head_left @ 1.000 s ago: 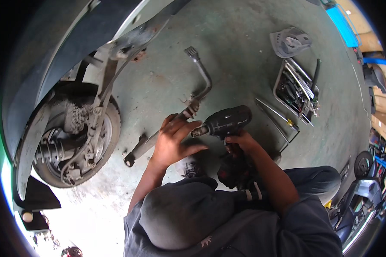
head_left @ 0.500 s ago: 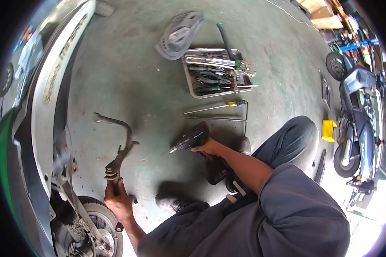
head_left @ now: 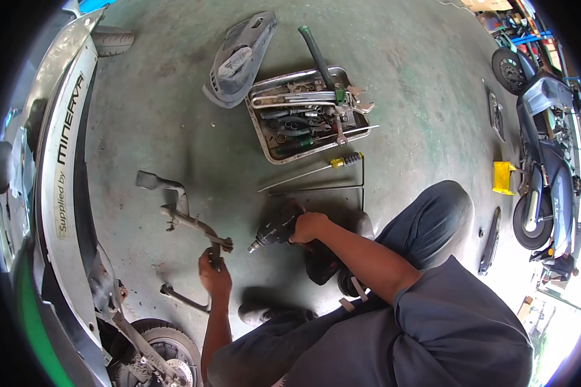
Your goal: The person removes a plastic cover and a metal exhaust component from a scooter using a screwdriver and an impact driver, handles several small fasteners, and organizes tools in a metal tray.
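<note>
My left hand (head_left: 215, 278) grips the lower end of a bent, rusty metal lever (head_left: 197, 224) with a flat pad at its far end, raised above the floor beside the vehicle. A black cordless drill (head_left: 272, 229) is in my right hand (head_left: 311, 228), its silver chuck pointing left toward the lever. The drill's grip and lower body fall partly in shadow near my knee. Beyond the drill lie a screwdriver (head_left: 310, 172) with a yellow and black handle and a thin L-shaped metal rod (head_left: 323, 189).
A metal tray (head_left: 258, 132) of wrenches and pliers sits ahead, near a grey plastic cover (head_left: 239, 61). On the left are a long white panel (head_left: 64, 155) and a wheel (head_left: 174, 345), with another metal arm (head_left: 184, 298) on the floor. A motorcycle (head_left: 542, 155) and yellow box (head_left: 503, 177) are at right.
My left hand has come up and to the right with the lever, which has turned so its pad end shows. The drill has dipped slightly. The whole view has shifted a little.
</note>
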The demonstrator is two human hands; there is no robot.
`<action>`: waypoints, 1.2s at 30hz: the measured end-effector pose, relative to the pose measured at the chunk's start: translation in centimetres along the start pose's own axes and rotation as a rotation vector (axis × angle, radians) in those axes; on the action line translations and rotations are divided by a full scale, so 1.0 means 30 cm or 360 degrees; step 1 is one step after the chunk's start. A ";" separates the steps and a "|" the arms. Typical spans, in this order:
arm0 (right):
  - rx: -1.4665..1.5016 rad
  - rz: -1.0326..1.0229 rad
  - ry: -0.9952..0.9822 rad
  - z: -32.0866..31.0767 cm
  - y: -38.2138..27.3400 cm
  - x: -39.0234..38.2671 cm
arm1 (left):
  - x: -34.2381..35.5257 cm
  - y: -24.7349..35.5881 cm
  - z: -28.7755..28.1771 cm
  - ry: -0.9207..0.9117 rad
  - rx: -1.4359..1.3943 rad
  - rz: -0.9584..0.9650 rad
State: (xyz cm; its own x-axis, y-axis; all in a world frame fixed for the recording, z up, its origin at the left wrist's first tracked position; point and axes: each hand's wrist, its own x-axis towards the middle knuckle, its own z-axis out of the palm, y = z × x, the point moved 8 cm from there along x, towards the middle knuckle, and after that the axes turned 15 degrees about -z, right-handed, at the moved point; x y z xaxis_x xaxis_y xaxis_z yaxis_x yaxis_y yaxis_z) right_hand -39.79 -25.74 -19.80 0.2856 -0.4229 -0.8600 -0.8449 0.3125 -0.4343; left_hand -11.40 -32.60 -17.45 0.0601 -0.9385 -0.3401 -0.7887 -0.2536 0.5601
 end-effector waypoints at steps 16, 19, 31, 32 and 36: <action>0.0668 -0.0032 0.0960 -0.340 0.171 -1.217 | -0.152 0.435 -0.394 -0.0866 0.0375 -0.0584; 0.1056 0.0160 0.1163 -0.263 0.319 -1.547 | -0.263 0.777 -0.709 -0.0855 0.0215 -0.0639; 0.1721 0.1177 0.0846 -0.499 0.680 -2.108 | -0.195 1.547 -1.233 -0.0525 -0.0056 -0.0469; 0.1707 0.1139 0.0866 -0.641 0.613 -2.063 | -0.146 1.515 -1.217 -0.0529 0.0020 -0.0542; 0.1392 0.0529 0.0892 -1.252 0.372 -1.732 | 0.079 1.259 -1.084 -0.0572 0.0286 -0.0732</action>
State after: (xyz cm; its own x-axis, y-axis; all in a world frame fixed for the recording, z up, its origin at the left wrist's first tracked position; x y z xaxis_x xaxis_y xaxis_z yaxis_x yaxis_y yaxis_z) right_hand -81.06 -32.24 30.11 -0.3318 -0.4637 -0.8215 -0.1641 0.8860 -0.4337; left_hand -21.15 -52.02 27.47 0.2335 -0.5964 -0.7680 -0.8237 -0.5411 0.1697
